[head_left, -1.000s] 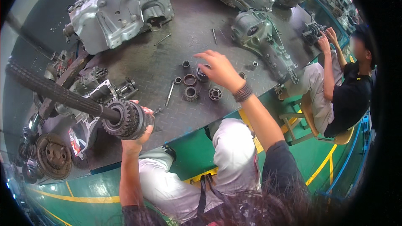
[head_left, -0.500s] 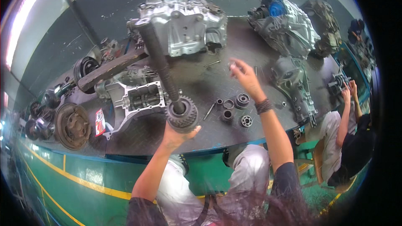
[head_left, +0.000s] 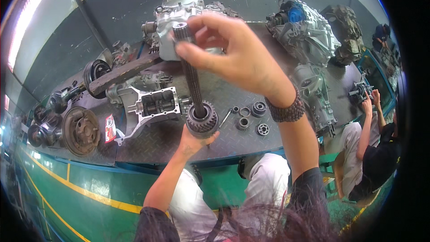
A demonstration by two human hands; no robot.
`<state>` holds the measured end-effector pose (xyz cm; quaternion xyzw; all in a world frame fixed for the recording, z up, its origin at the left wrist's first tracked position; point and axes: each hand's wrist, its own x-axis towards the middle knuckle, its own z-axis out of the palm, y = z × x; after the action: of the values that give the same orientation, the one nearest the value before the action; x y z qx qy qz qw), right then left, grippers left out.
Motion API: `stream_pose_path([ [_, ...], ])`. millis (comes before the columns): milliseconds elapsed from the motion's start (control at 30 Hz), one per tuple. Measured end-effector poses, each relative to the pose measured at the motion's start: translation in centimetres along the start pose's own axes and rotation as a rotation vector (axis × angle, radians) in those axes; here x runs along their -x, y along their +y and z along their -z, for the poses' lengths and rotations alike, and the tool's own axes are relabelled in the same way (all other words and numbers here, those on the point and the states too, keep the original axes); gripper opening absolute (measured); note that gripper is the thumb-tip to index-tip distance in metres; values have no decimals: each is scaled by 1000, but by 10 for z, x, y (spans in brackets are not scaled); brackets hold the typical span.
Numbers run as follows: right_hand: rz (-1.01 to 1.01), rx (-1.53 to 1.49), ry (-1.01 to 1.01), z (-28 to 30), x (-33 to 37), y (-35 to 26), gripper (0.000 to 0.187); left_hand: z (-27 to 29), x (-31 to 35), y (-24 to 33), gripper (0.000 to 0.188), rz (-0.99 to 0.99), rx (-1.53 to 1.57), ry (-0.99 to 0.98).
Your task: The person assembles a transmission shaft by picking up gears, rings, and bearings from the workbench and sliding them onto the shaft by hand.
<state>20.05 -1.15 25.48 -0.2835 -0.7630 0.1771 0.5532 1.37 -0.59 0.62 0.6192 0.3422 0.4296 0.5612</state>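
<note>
Upright in front of me stands a long splined shaft [head_left: 193, 85] with a toothed gear [head_left: 202, 121] around its lower end. My left hand [head_left: 190, 141] grips the gear from below, the thumb along its right side. At the shaft's top, my right hand [head_left: 224, 47] has its thumb and fingers curved about the end; whatever small thing they pinch is too blurred to make out. On the bench to the right of the gear lie a pin [head_left: 225, 118], a ring [head_left: 244, 111], a toothed sleeve [head_left: 243, 123], a larger hub [head_left: 259, 108] and a bearing [head_left: 263, 129].
An open gearbox housing [head_left: 154, 103] lies left of the shaft, beside a rusty drum [head_left: 80, 130] and a red-white packet [head_left: 109, 127]. Silver transmission cases [head_left: 309, 31] stand at the back. At the far right, a co-worker's hands [head_left: 371, 101] handle a metal part [head_left: 359, 90].
My right hand has moved left and up from over the bench to the shaft's top. The shaft now stands more upright, with my left hand still on the gear.
</note>
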Motion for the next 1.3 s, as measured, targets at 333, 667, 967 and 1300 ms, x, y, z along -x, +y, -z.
stream_pose_path([
  [333,-98,77,-268,-22,85,52,32,-3,4,19,63,-10,152,0],
  [667,-141,21,-297,-32,100,71,43,-4,3,24,72,-29,147,11],
  [967,-406,-462,-408,-40,107,69,42,-10,-1,24,61,-100,142,6],
  [1300,-462,-744,-269,-60,115,79,38,1,2,16,67,-65,3,1],
])
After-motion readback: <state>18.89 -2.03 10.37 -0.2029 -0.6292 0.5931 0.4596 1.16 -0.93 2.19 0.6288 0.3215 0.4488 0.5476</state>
